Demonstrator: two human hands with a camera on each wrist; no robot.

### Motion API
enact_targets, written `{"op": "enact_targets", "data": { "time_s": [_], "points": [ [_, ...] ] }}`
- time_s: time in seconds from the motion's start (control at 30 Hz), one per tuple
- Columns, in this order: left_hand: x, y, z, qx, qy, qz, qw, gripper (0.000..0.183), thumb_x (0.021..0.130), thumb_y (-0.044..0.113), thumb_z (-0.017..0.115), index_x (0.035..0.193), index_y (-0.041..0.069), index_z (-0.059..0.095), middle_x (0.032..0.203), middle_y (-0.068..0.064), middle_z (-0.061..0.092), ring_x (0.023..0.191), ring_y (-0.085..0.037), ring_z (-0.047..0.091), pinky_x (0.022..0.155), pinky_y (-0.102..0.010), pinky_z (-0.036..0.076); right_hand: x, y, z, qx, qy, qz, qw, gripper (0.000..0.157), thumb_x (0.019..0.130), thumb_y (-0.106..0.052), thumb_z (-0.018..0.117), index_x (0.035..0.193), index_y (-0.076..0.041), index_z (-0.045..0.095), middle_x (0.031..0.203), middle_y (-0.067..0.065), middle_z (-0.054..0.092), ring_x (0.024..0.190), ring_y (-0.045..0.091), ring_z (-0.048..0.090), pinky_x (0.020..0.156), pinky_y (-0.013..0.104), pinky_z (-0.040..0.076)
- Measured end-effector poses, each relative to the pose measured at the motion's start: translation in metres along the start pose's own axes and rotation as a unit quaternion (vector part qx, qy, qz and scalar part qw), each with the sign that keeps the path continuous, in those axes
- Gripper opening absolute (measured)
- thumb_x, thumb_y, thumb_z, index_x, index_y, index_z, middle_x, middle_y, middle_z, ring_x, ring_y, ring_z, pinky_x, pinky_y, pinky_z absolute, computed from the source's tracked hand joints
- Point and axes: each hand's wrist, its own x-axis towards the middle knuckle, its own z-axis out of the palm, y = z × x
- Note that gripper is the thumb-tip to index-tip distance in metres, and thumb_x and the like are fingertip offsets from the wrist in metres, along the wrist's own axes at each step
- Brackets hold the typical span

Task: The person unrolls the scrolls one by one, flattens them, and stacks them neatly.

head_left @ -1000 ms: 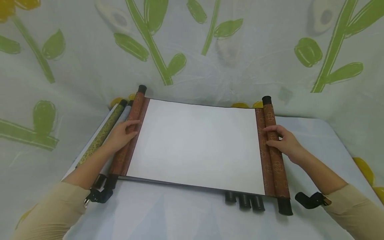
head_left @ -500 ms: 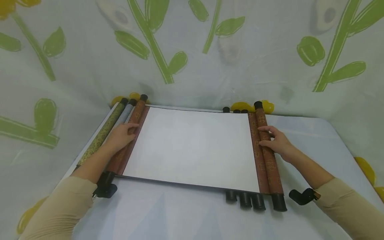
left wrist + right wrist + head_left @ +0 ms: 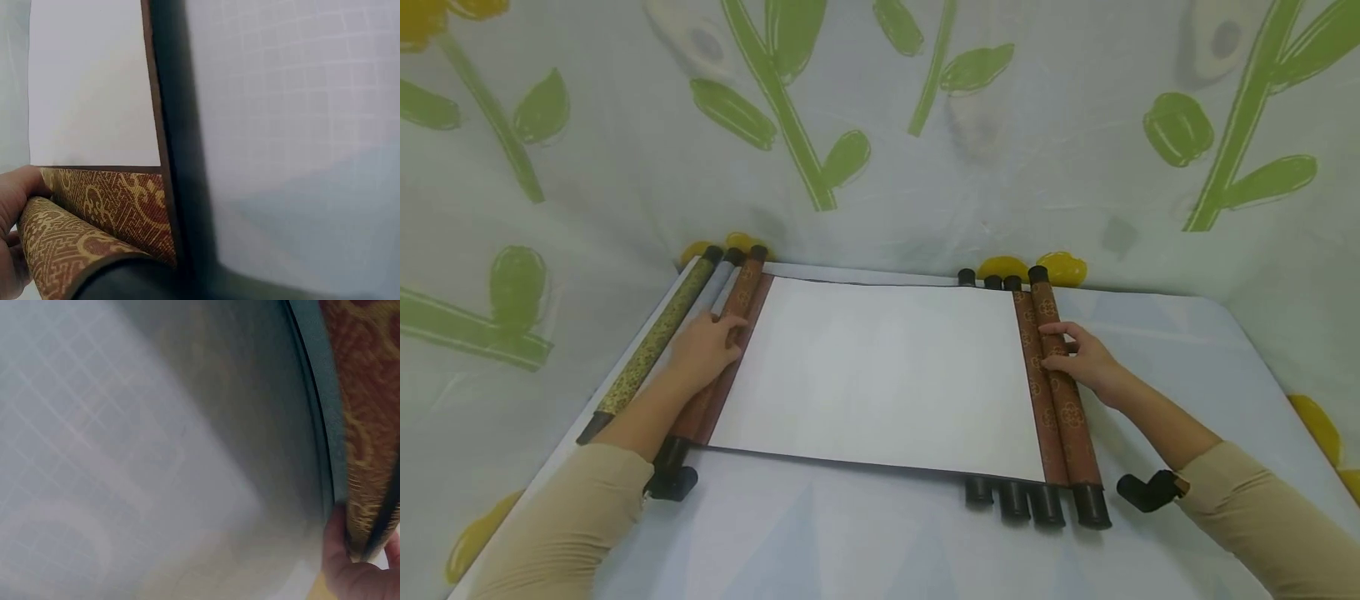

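Observation:
A blank white scroll (image 3: 880, 375) lies stretched between both hands, with red-brown patterned bands at its ends. My left hand (image 3: 706, 350) grips its left roll (image 3: 698, 408), fingers over the top near the middle. The right roll (image 3: 1072, 417), with black end knobs, is held between thumb and fingers of my right hand (image 3: 1086, 360). In the left wrist view, the gold-on-red brocade roll (image 3: 81, 244) shows close up with the left thumb at its edge. The right wrist view catches my right hand (image 3: 356, 569) at the end of the brocade (image 3: 369, 394).
Left of the scroll lie a yellow-green patterned roll (image 3: 658, 337) and a grey-blue roll (image 3: 706, 292). Several black knobs (image 3: 979, 492) of other rolls stick out from under the scroll's right part, at front and back. A pale cloth covers the table (image 3: 820, 533); a printed curtain (image 3: 925, 192) hangs behind.
The scroll has come down, its far edge now lower in view, and its right roll has shifted left. Black knobs behind its far edge have come into view. Both hands keep their grip.

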Motion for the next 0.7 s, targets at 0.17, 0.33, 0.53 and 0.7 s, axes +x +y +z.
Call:
{"op": "enact_targets", "data": {
  "time_s": [0.17, 0.33, 0.53, 0.7],
  "points": [
    [0.0, -0.002, 0.006, -0.015, 0.006, 0.018, 0.9997, 0.04, 0.08, 0.004, 0.065, 0.12, 0.001, 0.058, 0.111, -0.033, 0.045, 0.1, -0.046, 0.047, 0.074, -0.052, 0.045, 0.001, 0.002, -0.001, -0.004, 0.001, 0.013, 1.0, 0.06, 0.09, -0.01, 0.055, 0.142, 0.0, 0.026, 0.139, 0.034, 0.024, 0.115, 0.044, 0.037, 0.088, 0.048, 0.041],
    [0.001, -0.004, 0.009, -0.01, 0.012, 0.034, 0.9993, 0.04, 0.08, 0.002, 0.063, 0.119, -0.002, 0.058, 0.115, -0.035, 0.043, 0.109, -0.052, 0.043, 0.083, -0.058, 0.042, 0.001, 0.007, -0.002, 0.004, -0.015, 0.026, 1.0, 0.063, 0.09, -0.009, 0.055, 0.143, 0.003, 0.023, 0.139, 0.036, 0.026, 0.12, 0.046, 0.037, 0.093, 0.049, 0.041],
    [-0.001, -0.003, 0.008, 0.005, -0.001, 0.033, 0.9994, 0.041, 0.085, 0.006, 0.06, 0.125, -0.003, 0.055, 0.125, -0.039, 0.04, 0.116, -0.054, 0.04, 0.091, -0.062, 0.039, -0.001, 0.012, -0.004, -0.005, -0.023, 0.026, 0.999, 0.067, 0.091, -0.015, 0.059, 0.145, 0.004, 0.022, 0.134, 0.037, 0.035, 0.117, 0.045, 0.044, 0.087, 0.04, 0.047],
    [-0.002, 0.005, 0.004, 0.022, -0.011, 0.034, 0.9991, 0.05, 0.089, 0.017, 0.06, 0.131, -0.006, 0.048, 0.129, -0.041, 0.039, 0.118, -0.056, 0.041, 0.094, -0.063, 0.038, -0.005, 0.014, -0.005, -0.042, -0.006, 0.015, 0.999, 0.071, 0.093, -0.025, 0.059, 0.145, 0.005, 0.021, 0.136, 0.038, 0.033, 0.119, 0.048, 0.042, 0.09, 0.051, 0.046]
  ]
}}
